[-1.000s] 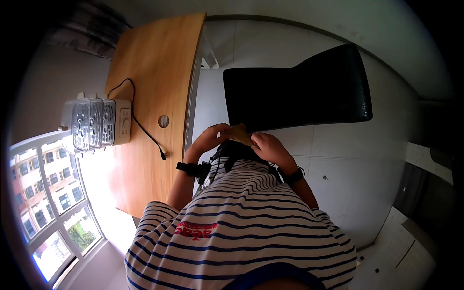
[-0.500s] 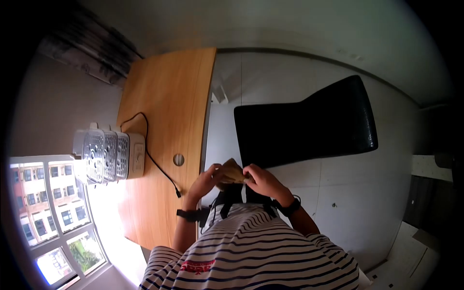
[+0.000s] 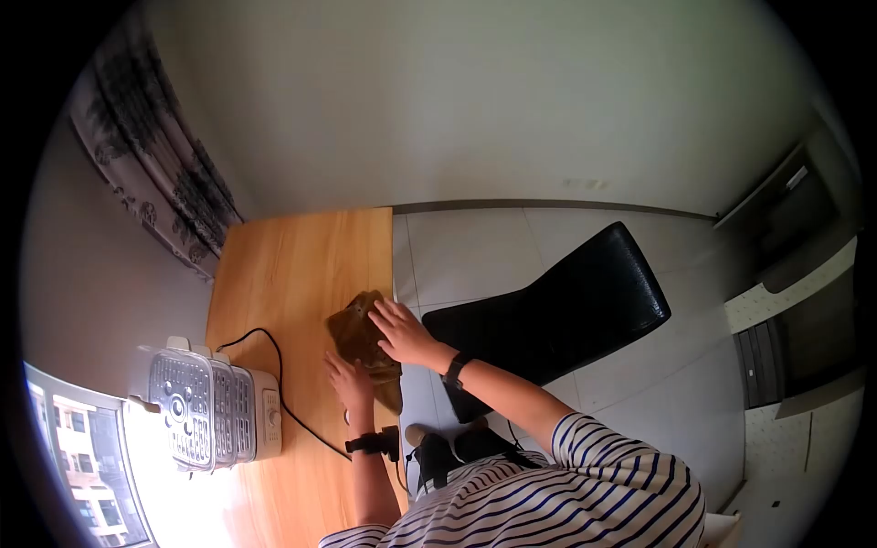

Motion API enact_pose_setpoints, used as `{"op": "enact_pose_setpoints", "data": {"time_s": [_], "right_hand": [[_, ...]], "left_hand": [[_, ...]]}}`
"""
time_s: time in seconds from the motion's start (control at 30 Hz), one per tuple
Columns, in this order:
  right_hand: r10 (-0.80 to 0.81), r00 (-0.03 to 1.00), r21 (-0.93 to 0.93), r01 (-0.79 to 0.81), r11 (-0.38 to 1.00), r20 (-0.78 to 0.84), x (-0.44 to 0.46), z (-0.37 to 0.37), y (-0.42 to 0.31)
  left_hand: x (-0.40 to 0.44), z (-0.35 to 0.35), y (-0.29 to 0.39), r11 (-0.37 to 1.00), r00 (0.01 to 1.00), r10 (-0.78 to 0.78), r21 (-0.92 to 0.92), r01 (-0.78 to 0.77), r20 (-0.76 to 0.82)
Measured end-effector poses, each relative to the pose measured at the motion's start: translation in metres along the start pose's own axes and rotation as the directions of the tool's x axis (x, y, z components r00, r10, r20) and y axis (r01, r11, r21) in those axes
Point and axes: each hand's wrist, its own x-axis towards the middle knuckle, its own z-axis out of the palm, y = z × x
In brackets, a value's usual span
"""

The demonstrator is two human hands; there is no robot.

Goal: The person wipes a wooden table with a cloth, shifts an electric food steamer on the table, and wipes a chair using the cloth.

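Observation:
A brown cloth [image 3: 352,331], folded or crumpled, lies on the wooden table [image 3: 297,265] near its right edge. My left hand [image 3: 351,384] is at the lower left side of the cloth, fingers apart. Over the cloth's right side reaches my right hand [image 3: 402,332], its fingers spread and its fingertips at the cloth. Whether the fingertips press on the cloth cannot be made out. Part of the cloth hangs at the table edge, between and below the hands.
A multi-tier steamer [image 3: 215,406] with clear trays stands on the table's left, its black cord [image 3: 281,393] running across the wood. A black chair [image 3: 557,306] is right of the table. Beyond are a curtain [image 3: 151,146] and dark shelving [image 3: 776,361].
Both hands have moved left from in front of my body to over the table, bringing the brown cloth there. Their fingers have opened. The view has tilted up, showing more wall.

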Motion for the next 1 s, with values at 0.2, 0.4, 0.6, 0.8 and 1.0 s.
{"op": "enact_pose_setpoints", "data": {"time_s": [0.2, 0.4, 0.6, 0.8, 1.0], "right_hand": [[-0.047, 0.990, -0.091, 0.059, 0.994, 0.133, -0.066, 0.148, 0.004], [-0.080, 0.914, 0.049, 0.066, 0.997, 0.399, -0.023, 0.100, 0.025], [0.074, 0.940, -0.041, -0.064, 0.997, 0.332, 0.051, 0.104, 0.058], [-0.245, 0.940, 0.094, 0.229, 0.969, 0.239, 0.090, 0.127, 0.064], [-0.178, 0.972, 0.119, 0.161, 0.980, 0.151, 0.177, 0.121, 0.152]], "left_hand": [[-0.077, 0.026, -0.004, 0.960, 0.867, 0.082, 0.194, -0.201, 0.492], [-0.084, 0.033, -0.007, 0.924, 0.900, 0.115, 0.286, -0.252, 0.421], [-0.068, 0.051, 0.016, 0.962, 0.936, 0.004, 0.254, -0.099, 0.351], [-0.002, 0.082, 0.026, 0.933, 0.892, 0.099, 0.272, -0.238, 0.441], [0.100, 0.133, 0.058, 0.948, 0.895, 0.133, 0.209, -0.241, 0.426]]}}
